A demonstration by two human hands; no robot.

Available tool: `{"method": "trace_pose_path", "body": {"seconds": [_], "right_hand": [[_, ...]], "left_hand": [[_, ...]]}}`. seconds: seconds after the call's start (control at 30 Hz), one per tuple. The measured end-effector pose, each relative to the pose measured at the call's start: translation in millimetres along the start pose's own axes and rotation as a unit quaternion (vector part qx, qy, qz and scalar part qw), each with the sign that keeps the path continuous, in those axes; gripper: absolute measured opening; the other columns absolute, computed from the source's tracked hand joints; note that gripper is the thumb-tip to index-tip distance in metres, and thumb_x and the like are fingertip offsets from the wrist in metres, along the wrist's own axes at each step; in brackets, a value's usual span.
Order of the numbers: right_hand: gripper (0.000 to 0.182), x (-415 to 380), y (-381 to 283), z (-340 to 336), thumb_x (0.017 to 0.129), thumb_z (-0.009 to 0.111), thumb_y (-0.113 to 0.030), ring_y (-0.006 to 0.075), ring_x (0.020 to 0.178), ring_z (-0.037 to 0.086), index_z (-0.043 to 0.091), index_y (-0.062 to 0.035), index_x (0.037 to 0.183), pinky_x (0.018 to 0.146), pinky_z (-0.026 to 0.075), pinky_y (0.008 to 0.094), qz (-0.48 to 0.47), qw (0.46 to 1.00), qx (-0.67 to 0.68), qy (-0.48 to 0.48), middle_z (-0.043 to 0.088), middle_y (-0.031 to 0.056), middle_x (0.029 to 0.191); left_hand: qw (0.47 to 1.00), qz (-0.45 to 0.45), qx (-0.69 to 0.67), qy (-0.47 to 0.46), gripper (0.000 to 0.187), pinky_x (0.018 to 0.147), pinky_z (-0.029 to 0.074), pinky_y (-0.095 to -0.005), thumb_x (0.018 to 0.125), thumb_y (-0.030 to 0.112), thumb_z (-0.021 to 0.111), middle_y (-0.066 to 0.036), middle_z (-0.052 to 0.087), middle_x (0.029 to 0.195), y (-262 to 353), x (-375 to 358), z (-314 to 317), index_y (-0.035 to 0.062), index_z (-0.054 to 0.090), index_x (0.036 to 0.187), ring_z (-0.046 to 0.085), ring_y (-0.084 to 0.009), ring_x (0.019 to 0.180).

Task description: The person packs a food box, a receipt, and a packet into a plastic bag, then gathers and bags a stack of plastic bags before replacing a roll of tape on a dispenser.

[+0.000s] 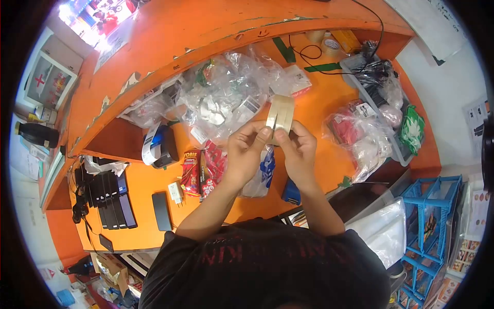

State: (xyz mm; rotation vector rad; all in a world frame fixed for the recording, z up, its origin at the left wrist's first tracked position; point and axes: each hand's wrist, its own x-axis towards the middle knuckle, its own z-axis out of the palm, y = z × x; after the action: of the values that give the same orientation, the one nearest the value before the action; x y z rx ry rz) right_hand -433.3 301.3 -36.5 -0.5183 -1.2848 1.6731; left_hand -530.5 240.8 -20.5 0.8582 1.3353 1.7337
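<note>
A roll of tan packing tape (284,107) is held up over the orange desk in front of my chest. My left hand (249,149) pinches its left side, with the thumb on the tape's face. On the right side my right hand (297,150) grips the same roll, its thumb close to the left one. A dark gap shows between two strips of the tape near the thumbs. Beneath my hands lie a red snack packet (191,172) and a clear bag with blue print (257,180).
Crumpled plastic bags (221,98) fill the back of the desk (226,216). A label printer (165,147), a black phone (161,211), a white charger (175,192) and dark boxes (110,201) lie leftward. A grey bin (404,121) and blue rack (429,221) stand right.
</note>
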Motion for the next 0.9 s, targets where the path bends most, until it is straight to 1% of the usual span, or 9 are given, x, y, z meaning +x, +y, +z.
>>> {"method": "trace_pose_path", "body": {"seconds": [0.13, 0.2, 0.27, 0.33, 0.37, 0.53, 0.7, 0.77, 0.9], "right_hand": [[0.013, -4.0, -29.3, -25.6, 0.085, 0.055, -0.011, 0.0025, 0.068, 0.046, 0.056, 0.0000, 0.090, 0.059, 0.036, 0.0182, -0.008, 0.994, -0.066, 0.088, 0.052, -0.0031, 0.075], [0.014, 5.6, -50.7, -66.8, 0.084, 0.055, -0.012, 0.0039, 0.069, 0.046, 0.056, 0.0000, 0.091, 0.061, 0.036, 0.0188, 0.013, 0.993, -0.098, 0.071, 0.052, -0.0027, 0.075], [0.018, 9.5, -68.2, -98.4, 0.080, 0.056, -0.008, 0.0159, 0.076, 0.052, 0.056, -0.0020, 0.097, 0.069, 0.042, 0.0277, 0.098, 0.912, -0.325, -0.228, 0.057, 0.0048, 0.077], [0.028, 19.4, -71.9, -108.3, 0.078, 0.055, -0.008, 0.0217, 0.083, 0.053, 0.054, -0.0029, 0.105, 0.075, 0.040, 0.0322, 0.052, 0.838, -0.467, -0.277, 0.057, 0.0086, 0.083], [0.039, 25.4, -73.0, -113.2, 0.075, 0.054, -0.007, 0.0275, 0.090, 0.053, 0.051, -0.0037, 0.114, 0.082, 0.039, 0.0367, 0.012, 0.738, -0.593, -0.322, 0.058, 0.0123, 0.090], [0.038, 118.8, -15.6, -139.4, 0.071, 0.051, 0.000, 0.0386, 0.102, 0.045, 0.053, -0.0048, 0.108, 0.088, 0.037, 0.0432, -0.130, 0.783, -0.607, -0.036, 0.050, 0.0187, 0.110], [0.037, 279.1, 70.2, -188.4, 0.074, 0.050, -0.004, 0.0362, 0.109, 0.042, 0.052, -0.0002, 0.110, 0.094, 0.033, 0.0451, -0.110, 0.717, -0.689, 0.001, 0.050, 0.0211, 0.110], [0.041, 331.4, 101.4, -218.2, 0.078, 0.047, -0.011, 0.0345, 0.119, 0.035, 0.048, -0.0023, 0.118, 0.099, 0.026, 0.0482, -0.128, 0.591, -0.790, 0.097, 0.047, 0.0189, 0.118], [0.046, 396.0, 122.7, -263.2, 0.080, 0.048, -0.019, 0.0348, 0.125, 0.027, 0.043, -0.0043, 0.123, 0.101, 0.019, 0.0514, -0.121, 0.538, -0.823, 0.136, 0.042, 0.0143, 0.127]], "left_hand": [[0.923, 0.060, 0.260, 0.279, 0.037, 0.076, 0.037, -0.0277, 0.094, 0.033, 0.034, -0.002, 0.051, 0.084, 8.9, 24.3, -67.2, 0.0017, 0.053, 0.096, 0.045, -0.0097, 0.083], [0.964, 0.114, 0.172, 0.168, 0.030, 0.071, 0.035, -0.0272, 0.093, 0.025, 0.035, -0.003, 0.049, 0.082, 31.3, 27.4, -89.1, 0.0004, 0.052, 0.092, 0.042, -0.0120, 0.080], [0.928, 0.194, 0.235, 0.213, 0.021, 0.068, 0.037, -0.0288, 0.087, 0.017, 0.041, -0.006, 0.050, 0.082, 48.6, 12.8, -96.3, -0.0010, 0.052, 0.087, 0.046, -0.0158, 0.079], [0.670, 0.450, 0.518, 0.283, 0.017, 0.062, 0.038, -0.0335, 0.075, 0.015, 0.048, -0.012, 0.052, 0.075, 74.4, 5.4, -114.6, -0.0013, 0.053, 0.073, 0.049, -0.0250, 0.066], [0.800, 0.338, 0.429, 0.251, 0.022, 0.060, 0.037, -0.0330, 0.075, 0.018, 0.045, -0.013, 0.051, 0.070, 97.3, -10.1, -127.3, -0.0003, 0.051, 0.065, 0.048, -0.0242, 0.065], [0.757, 0.401, 0.457, 0.241, 0.030, 0.074, 0.036, -0.0376, 0.072, 0.021, 0.038, -0.017, 0.051, 0.084, 139.9, 7.1, -150.9, -0.0039, 0.045, 0.057, 0.046, -0.0255, 0.078], [0.604, 0.390, 0.670, 0.186, 0.028, 0.095, 0.025, -0.0417, 0.069, 0.020, 0.040, -0.018, 0.050, 0.119, 117.5, 56.7, -142.2, -0.0052, 0.047, 0.059, 0.045, -0.0317, 0.107], [0.616, 0.377, 0.658, 0.215, 0.028, 0.095, 0.025, -0.0418, 0.069, 0.021, 0.040, -0.018, 0.051, 0.118, 115.0, 58.7, -141.7, -0.0045, 0.048, 0.060, 0.045, -0.0316, 0.106], [0.626, 0.356, 0.645, 0.255, 0.029, 0.094, 0.026, -0.0406, 0.069, 0.024, 0.040, -0.018, 0.054, 0.115, 107.3, 57.8, -150.7, -0.0007, 0.043, 0.054, 0.044, -0.0302, 0.105]]}}
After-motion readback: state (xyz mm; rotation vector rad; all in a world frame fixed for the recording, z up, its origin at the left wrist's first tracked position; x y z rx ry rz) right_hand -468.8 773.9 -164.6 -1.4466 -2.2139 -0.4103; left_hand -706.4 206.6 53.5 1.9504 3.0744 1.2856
